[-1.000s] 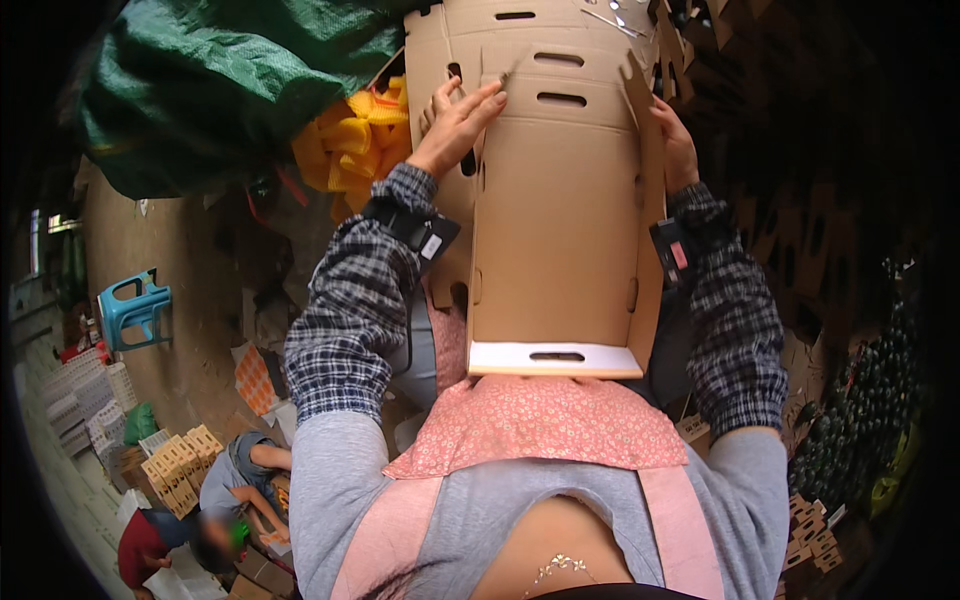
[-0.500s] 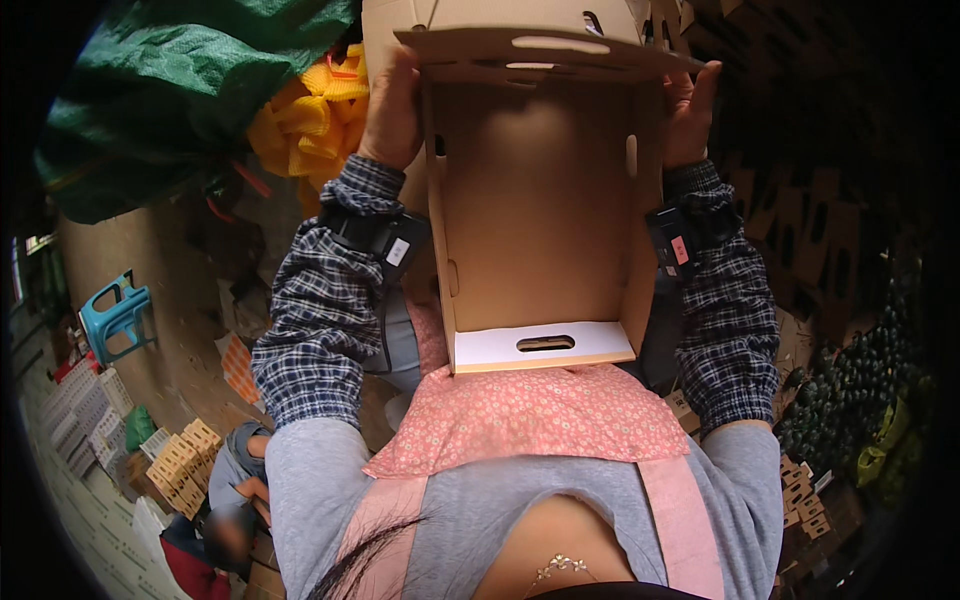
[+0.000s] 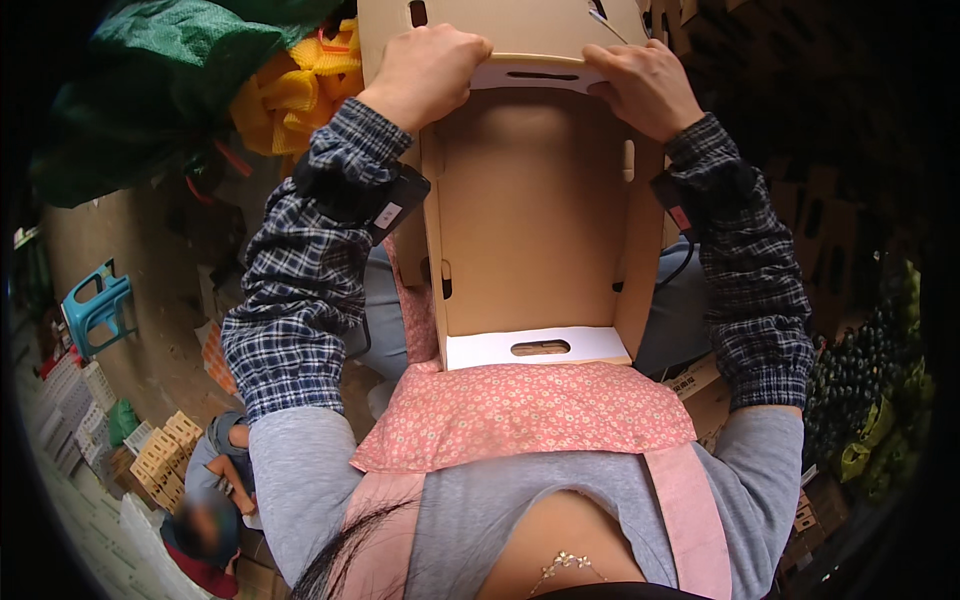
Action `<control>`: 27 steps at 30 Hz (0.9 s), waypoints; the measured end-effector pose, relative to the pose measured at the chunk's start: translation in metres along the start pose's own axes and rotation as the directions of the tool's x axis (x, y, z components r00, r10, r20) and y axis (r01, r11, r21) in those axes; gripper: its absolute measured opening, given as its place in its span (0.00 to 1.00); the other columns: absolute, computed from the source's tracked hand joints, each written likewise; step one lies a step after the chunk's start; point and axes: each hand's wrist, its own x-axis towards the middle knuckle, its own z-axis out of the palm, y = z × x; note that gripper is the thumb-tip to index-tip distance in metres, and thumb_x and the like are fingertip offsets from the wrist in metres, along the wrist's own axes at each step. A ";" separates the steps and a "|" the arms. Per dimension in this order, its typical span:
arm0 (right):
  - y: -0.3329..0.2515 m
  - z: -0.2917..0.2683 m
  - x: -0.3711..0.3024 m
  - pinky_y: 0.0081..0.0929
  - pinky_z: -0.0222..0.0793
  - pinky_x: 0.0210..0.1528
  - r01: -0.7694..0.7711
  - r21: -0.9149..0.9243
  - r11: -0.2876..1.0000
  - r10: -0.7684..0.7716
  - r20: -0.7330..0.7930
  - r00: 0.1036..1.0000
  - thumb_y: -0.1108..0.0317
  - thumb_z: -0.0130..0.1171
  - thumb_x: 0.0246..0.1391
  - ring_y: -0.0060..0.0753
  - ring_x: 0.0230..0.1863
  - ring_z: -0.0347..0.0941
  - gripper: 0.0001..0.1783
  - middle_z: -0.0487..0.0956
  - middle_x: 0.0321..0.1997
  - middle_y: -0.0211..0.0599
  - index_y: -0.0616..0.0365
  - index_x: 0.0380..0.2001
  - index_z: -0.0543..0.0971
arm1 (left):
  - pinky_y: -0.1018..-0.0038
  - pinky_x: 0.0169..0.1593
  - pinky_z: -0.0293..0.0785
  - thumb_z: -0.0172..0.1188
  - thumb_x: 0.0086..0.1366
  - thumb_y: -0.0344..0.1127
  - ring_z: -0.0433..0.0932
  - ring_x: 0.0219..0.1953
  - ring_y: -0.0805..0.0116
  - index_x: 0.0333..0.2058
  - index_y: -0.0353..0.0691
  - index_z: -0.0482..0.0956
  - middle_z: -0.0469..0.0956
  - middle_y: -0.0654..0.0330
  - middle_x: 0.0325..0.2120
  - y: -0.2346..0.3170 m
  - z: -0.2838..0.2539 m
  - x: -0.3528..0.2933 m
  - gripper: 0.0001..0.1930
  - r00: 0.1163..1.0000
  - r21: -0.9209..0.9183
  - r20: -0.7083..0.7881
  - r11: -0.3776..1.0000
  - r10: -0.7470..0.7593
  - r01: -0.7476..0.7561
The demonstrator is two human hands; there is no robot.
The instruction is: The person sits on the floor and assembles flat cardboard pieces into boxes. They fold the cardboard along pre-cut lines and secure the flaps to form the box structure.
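An open cardboard box (image 3: 530,210) lies in front of me, its near end against my pink flowered apron. Both short ends show a white inner panel with an oval hand slot. At the far end my left hand (image 3: 430,70) grips the folded edge near the left corner, fingers curled over it. My right hand (image 3: 645,85) clasps the same edge near the right corner, thumb inside the box. Slots are cut in the long side walls. What lies under the box is mostly hidden.
Beyond the box stands more cardboard (image 3: 540,25). A green sack (image 3: 170,80) and yellow foam netting (image 3: 300,90) lie at the far left. A blue stool (image 3: 98,308) stands on the left. Another person (image 3: 215,490) sits at lower left beside stacked cartons (image 3: 165,460). Dark green produce (image 3: 860,350) is heaped at right.
The far end flap has been folded over inward, and its white inner face with a slot now shows. Both hands have moved from the box's sides inward onto the far edge.
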 end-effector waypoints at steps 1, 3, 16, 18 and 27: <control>-0.005 0.004 0.002 0.38 0.68 0.38 -0.018 -0.032 0.999 0.019 0.005 1.000 0.65 0.63 0.46 0.38 0.34 0.78 0.12 0.79 0.28 0.33 0.51 0.34 0.73 | 0.62 0.38 0.77 0.65 0.46 0.32 0.79 0.37 0.54 0.33 0.44 0.78 0.79 0.54 0.28 0.004 0.001 0.001 0.12 0.999 0.043 -0.054 0.999 -0.001 0.003; -0.014 0.007 0.006 0.37 0.67 0.40 -0.128 -0.053 0.990 0.132 0.088 0.987 0.65 0.63 0.47 0.37 0.37 0.76 0.14 0.77 0.28 0.33 0.51 0.37 0.72 | 0.61 0.36 0.77 0.60 0.47 0.28 0.79 0.34 0.54 0.30 0.44 0.79 0.79 0.53 0.27 0.007 -0.006 -0.004 0.09 0.997 0.019 -0.082 1.000 -0.002 0.004; -0.101 -0.209 -0.374 0.25 0.75 0.36 -0.581 0.718 0.384 0.911 -0.398 0.109 0.66 0.48 0.61 0.31 0.35 0.77 0.15 0.79 0.38 0.40 0.63 0.48 0.72 | 0.64 0.44 0.74 0.60 0.60 0.50 0.77 0.43 0.51 0.56 0.27 0.65 0.74 0.40 0.45 -0.031 -0.013 -0.054 0.34 0.886 -0.114 0.371 0.933 -0.277 0.340; -0.165 -0.165 -0.437 0.23 0.77 0.35 -0.509 0.831 0.226 0.916 -0.359 -0.179 0.65 0.45 0.64 0.31 0.34 0.79 0.17 0.79 0.41 0.38 0.60 0.52 0.70 | 0.63 0.42 0.74 0.64 0.57 0.50 0.78 0.39 0.46 0.50 0.26 0.68 0.78 0.37 0.34 -0.035 0.006 -0.060 0.33 0.900 -0.154 0.433 0.981 -0.042 0.120; -0.295 -0.082 -0.408 0.22 0.74 0.24 0.185 0.473 -0.862 0.380 0.842 -0.383 0.55 0.53 0.60 0.30 0.27 0.78 0.17 0.79 0.27 0.40 0.60 0.35 0.73 | 0.58 0.42 0.74 0.68 0.50 0.55 0.76 0.42 0.39 0.57 0.27 0.56 0.76 0.33 0.38 -0.004 0.029 -0.083 0.47 0.971 -0.214 0.129 0.950 -0.203 0.227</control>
